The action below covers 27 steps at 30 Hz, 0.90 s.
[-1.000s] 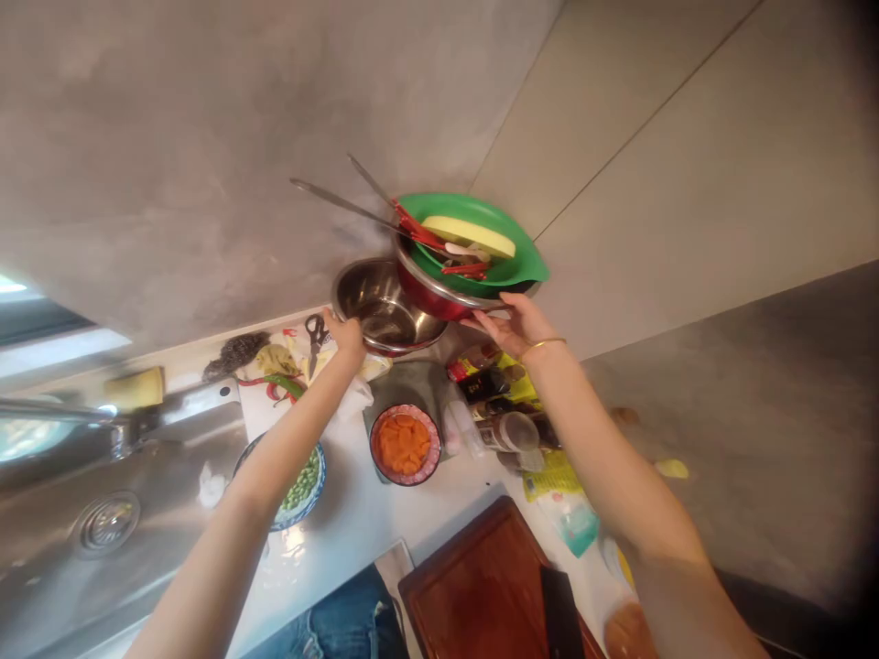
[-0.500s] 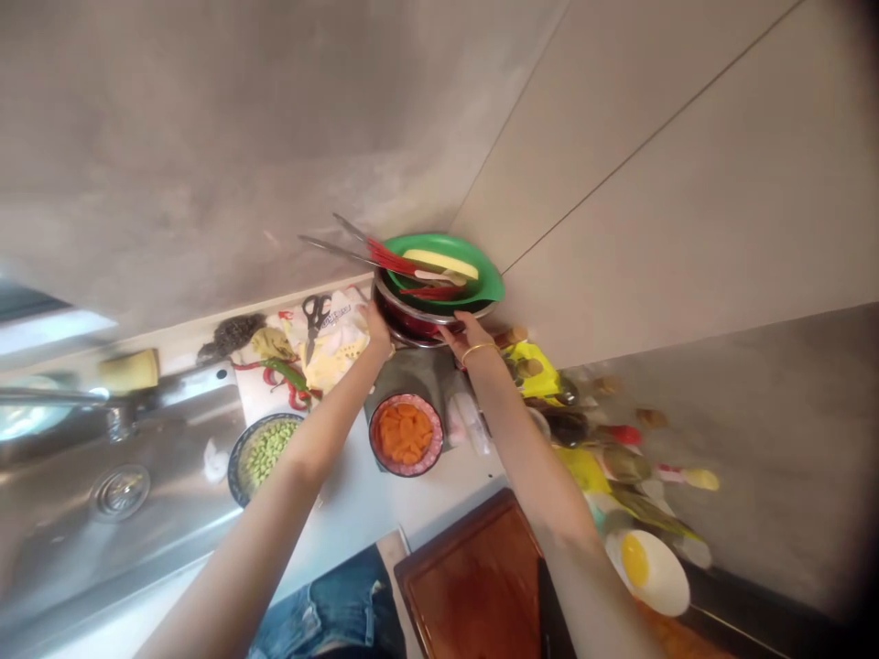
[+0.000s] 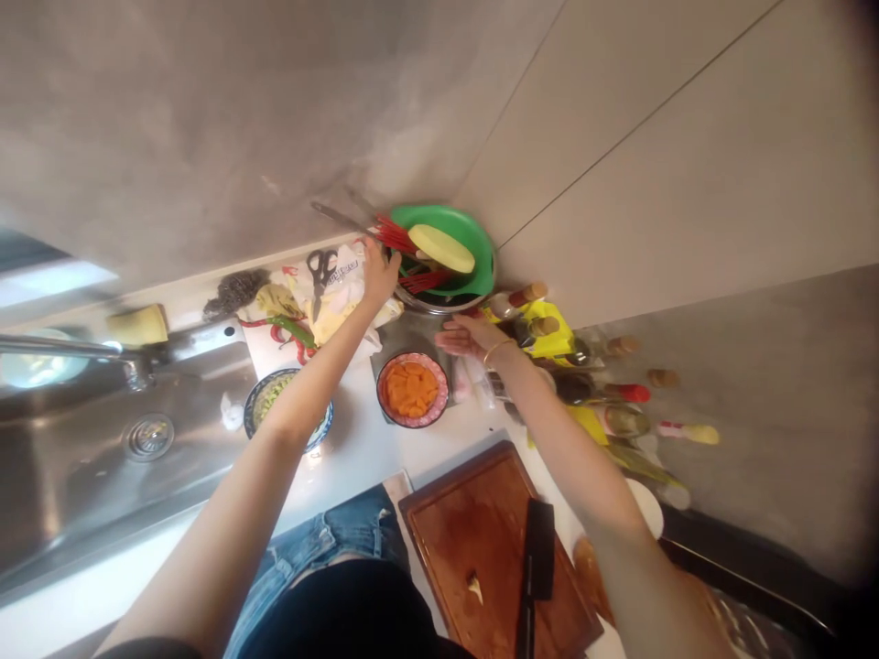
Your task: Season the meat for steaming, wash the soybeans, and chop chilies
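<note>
Working outward from the body: a black cleaver [image 3: 539, 549] lies on a brown chopping board [image 3: 473, 513], handle toward the person, a small pale scrap [image 3: 475, 588] beside it. Beyond, a pink-rimmed bowl [image 3: 443, 395] holds cut carrots [image 3: 412, 389]; to its left a blue-patterned bowl [image 3: 251, 403] of green beans or peas, partly hidden by the left forearm. Right hand [image 3: 471, 339] next, fingers spread and nearly straight, nothing held, just below the near edge of the metal basin [image 3: 439, 309] and seemingly clear of it. Left hand [image 3: 380, 275] at the basin's left side, fingers part-bent near the rim and the red sticks [image 3: 393, 235]; cannot tell whether it grips or merely touches. Green plastic bowl [image 3: 439, 220] sits nested in the basin, in the back corner of the counter, tilted so its inside faces the person. Its long axis appears to run from upper left to lower right. Inside, a pale yellow oval piece [image 3: 443, 249] slants the same way; a metal handle [image 3: 333, 215] juts out leftward toward the wall [image 3: 206, 110]. Judgement: placing the stack looks largely done, basin seemingly resting in the corner; withdrawing the left hand appears to be what is left.
</note>
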Each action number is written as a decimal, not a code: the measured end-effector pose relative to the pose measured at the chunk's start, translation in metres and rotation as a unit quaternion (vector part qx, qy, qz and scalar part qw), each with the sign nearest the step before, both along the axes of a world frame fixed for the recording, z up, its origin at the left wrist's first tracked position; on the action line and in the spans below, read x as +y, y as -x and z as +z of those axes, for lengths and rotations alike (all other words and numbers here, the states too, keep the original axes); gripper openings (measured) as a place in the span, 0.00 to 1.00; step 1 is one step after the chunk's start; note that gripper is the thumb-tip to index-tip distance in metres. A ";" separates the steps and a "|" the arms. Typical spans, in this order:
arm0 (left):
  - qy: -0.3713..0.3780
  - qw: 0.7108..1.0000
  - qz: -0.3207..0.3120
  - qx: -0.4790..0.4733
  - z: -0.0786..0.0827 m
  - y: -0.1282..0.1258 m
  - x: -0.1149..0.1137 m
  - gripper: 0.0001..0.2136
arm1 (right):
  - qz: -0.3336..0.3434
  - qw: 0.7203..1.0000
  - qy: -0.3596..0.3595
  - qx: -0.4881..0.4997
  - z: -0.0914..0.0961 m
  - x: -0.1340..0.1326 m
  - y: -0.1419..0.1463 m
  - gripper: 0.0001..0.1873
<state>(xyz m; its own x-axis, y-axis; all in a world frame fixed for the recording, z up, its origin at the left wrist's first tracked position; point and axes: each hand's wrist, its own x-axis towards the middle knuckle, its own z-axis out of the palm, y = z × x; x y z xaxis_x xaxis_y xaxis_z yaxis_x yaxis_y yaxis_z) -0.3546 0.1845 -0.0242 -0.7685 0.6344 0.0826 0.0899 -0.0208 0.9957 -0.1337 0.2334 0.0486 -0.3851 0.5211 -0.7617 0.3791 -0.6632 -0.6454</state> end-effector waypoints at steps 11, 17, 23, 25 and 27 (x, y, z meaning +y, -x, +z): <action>0.231 0.900 0.368 0.020 0.000 -0.066 -0.373 0.29 | 0.089 0.980 0.169 0.059 -0.106 -0.241 -0.062 0.11; 0.203 0.921 0.261 -0.206 -0.065 -0.081 -0.419 0.42 | 0.105 0.987 0.111 0.053 -0.131 -0.290 -0.051 0.08; 0.173 0.950 0.215 -0.147 -0.084 -0.092 -0.403 0.49 | 0.040 0.995 0.045 0.080 -0.146 -0.325 -0.047 0.12; 0.154 0.955 0.198 -0.155 -0.090 -0.098 -0.401 0.50 | 0.013 0.995 -0.032 0.090 -0.149 -0.332 -0.044 0.13; 0.135 0.961 0.174 -0.167 -0.095 -0.104 -0.401 0.49 | -0.023 0.983 -0.160 0.090 -0.148 -0.330 -0.037 0.14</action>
<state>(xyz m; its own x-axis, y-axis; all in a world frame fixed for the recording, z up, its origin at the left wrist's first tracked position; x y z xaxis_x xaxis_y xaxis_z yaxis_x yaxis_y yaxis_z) -0.2504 -0.2169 -0.1192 -0.8932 0.2971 -0.3377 -0.2818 0.2154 0.9350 -0.0967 -0.0968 -0.0993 -0.4696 0.7430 -0.4769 0.2143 -0.4281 -0.8780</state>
